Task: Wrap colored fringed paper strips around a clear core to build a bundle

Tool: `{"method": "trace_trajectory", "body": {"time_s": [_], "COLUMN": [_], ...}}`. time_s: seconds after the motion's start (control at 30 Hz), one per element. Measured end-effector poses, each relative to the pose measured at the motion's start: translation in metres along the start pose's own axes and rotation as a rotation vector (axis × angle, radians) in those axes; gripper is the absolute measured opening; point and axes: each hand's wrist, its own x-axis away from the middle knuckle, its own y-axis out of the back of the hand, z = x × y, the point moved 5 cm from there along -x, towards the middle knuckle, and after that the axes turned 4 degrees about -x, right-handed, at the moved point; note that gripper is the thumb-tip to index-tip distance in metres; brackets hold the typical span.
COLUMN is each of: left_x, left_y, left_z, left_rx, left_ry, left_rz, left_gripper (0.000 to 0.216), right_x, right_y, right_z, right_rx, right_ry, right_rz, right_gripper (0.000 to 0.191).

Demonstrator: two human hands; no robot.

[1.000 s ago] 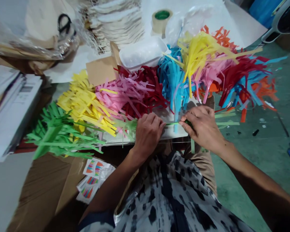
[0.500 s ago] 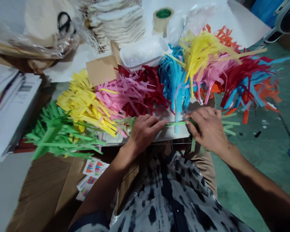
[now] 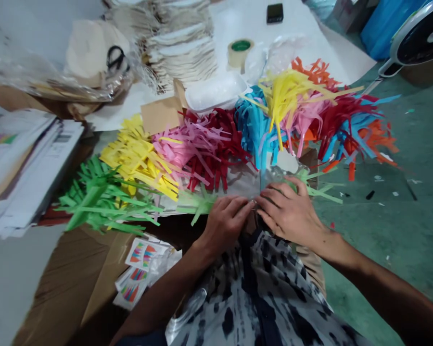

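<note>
Since the earlier frame my two hands have drawn together and nearer my body; the gap that showed a green strip stretched between them has closed. My left hand (image 3: 225, 218) and right hand (image 3: 288, 211) now meet fingertip to fingertip at lower centre, fingers curled inward; what they pinch is hidden, so I cannot tell their hold. Green paper strips (image 3: 198, 202) fan out to the left of my left hand, and more green strips (image 3: 315, 185) spread to the right behind my right hand. Above them on the worktop (image 3: 238, 180) lie yellow (image 3: 140, 156), pink (image 3: 187, 144), dark red (image 3: 220, 142) and blue (image 3: 254, 120) strip heaps. A tape roll (image 3: 240, 50) stands at upper centre, scissors (image 3: 116, 57) at upper left.
</note>
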Motion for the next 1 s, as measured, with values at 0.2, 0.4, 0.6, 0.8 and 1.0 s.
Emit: {"method": "trace_trajectory", "body": {"time_s": [0.2, 0.4, 0.6, 0.8, 1.0], "left_x": [0.014, 0.004, -0.005, -0.004, -0.014], "left_y": [-0.002, 0.018, 0.013, 0.012, 0.034], "left_z": [-0.008, -0.010, -0.019, -0.023, -0.006], "left_rx": [0.080, 0.754, 1.671, 1.834, 1.517], "left_ry": [0.095, 0.620, 0.998, 1.036, 0.875], "left_rz": [-0.075, -0.059, 0.154, 0.194, -0.069], "left_gripper": [0.027, 0.019, 0.040, 0.037, 0.026], "right_x": [0.008, 0.008, 0.001, -0.006, -0.026], "right_y": [-0.001, 0.027, 0.070, 0.077, 0.067], "right_z": [0.012, 0.017, 0.027, 0.029, 0.022], "right_rx": [0.077, 0.133, 0.144, 0.078, -0.509], "right_ry": [0.074, 0.105, 0.184, 0.139, -0.137], "right_rz": [-0.141, -0.277, -0.449, -0.442, -0.419], "right_gripper": [0.017, 0.018, 0.033, 0.030, 0.006]}}
